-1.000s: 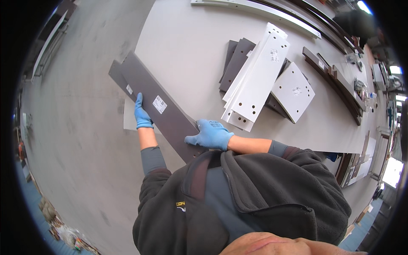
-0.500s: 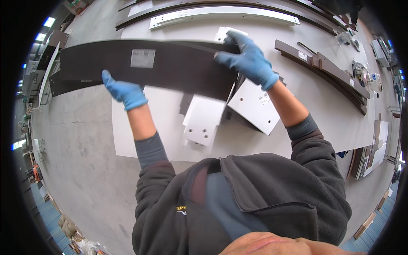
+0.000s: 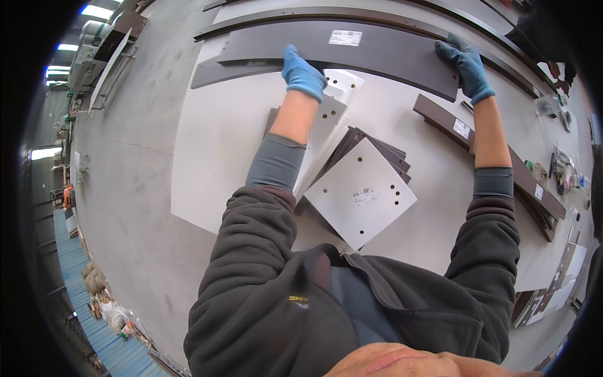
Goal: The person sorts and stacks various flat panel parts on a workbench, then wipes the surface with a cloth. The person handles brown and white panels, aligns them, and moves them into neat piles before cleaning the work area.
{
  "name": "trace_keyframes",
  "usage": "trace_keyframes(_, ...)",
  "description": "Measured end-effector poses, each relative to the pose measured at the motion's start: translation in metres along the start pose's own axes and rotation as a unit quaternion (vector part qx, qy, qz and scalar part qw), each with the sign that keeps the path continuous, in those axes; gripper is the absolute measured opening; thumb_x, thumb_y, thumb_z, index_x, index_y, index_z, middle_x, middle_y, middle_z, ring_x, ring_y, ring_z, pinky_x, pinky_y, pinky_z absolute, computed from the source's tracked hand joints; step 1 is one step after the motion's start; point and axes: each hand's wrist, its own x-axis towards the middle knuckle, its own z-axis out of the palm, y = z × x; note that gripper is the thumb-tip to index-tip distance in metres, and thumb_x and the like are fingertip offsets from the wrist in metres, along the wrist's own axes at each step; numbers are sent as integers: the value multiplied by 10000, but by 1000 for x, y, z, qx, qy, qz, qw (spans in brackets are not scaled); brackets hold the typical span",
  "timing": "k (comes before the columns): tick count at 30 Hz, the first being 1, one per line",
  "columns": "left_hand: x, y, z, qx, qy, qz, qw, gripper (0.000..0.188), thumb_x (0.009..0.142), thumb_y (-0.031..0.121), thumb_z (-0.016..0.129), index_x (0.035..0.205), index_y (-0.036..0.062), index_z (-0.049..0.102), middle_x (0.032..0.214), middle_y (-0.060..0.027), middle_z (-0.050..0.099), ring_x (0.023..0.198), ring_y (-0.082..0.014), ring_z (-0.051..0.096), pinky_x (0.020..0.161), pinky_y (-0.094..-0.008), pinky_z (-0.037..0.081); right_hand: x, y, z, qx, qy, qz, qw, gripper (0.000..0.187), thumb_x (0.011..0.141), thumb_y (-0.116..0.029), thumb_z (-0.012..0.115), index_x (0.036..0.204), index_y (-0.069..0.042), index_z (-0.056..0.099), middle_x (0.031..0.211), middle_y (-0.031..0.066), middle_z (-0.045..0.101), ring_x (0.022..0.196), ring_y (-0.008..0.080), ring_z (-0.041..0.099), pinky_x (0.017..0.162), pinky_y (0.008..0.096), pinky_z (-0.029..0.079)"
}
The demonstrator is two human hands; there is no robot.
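Observation:
A long dark grey panel (image 3: 389, 53) with a white label (image 3: 345, 38) lies across the far side of the white work surface. My left hand (image 3: 303, 76), in a blue glove, grips its near edge left of the middle, thumb over the top face. Around the panel's right end my right hand (image 3: 468, 70), also gloved, is closed. Fingers under the board are hidden. Another dark panel (image 3: 217, 74) shows beneath its left part. Nearer me lies a square white plate (image 3: 364, 196) with holes, on a fanned stack of dark brown boards (image 3: 380, 146).
Long brown rails (image 3: 490, 160) lie slanted at the right. Further dark rails (image 3: 301, 14) run along the far side. Grey and white drilled plates (image 3: 328, 113) sit below my left wrist. Small bagged parts (image 3: 562, 164) lie at the right edge.
Both hands have carried the dark panel to the right and away from me, over the white rail at the back. My left hand moved far rightward, uncovering more of the plates nearer me.

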Motion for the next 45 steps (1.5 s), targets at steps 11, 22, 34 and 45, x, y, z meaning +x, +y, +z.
trace_keyframes(11,61,-18,-4,147,30,-96,984,274,969,311,731,1139,99,699,1125,-125,743,1007,-338,755,866,-519,673,98,116,1,99,17,96,990,638,946,-365,829,1417,24,645,1212,79,734,1056,140,700,958,284,558)
trace_keyframes(22,83,7,0,194,-6,-185,963,473,978,262,756,1347,39,559,1346,-287,622,1193,-495,673,1006,-559,644,148,142,-4,109,-32,179,977,330,953,-417,768,1158,-162,809,1012,-2,779,774,78,672,639,235,513)
trace_keyframes(34,145,40,-30,311,-76,-393,862,537,1027,399,685,1201,-101,602,1240,-273,736,710,-196,781,562,-211,650,161,213,9,277,-57,232,931,365,981,-303,777,1242,-51,744,1075,49,777,873,132,747,784,314,646)
trace_keyframes(45,142,62,-54,148,-109,-306,934,703,1066,368,597,1491,-161,413,1378,-295,645,953,-306,783,699,-226,687,159,246,12,60,74,253,963,492,919,-464,829,1205,-64,801,1098,36,760,927,157,629,827,305,496)
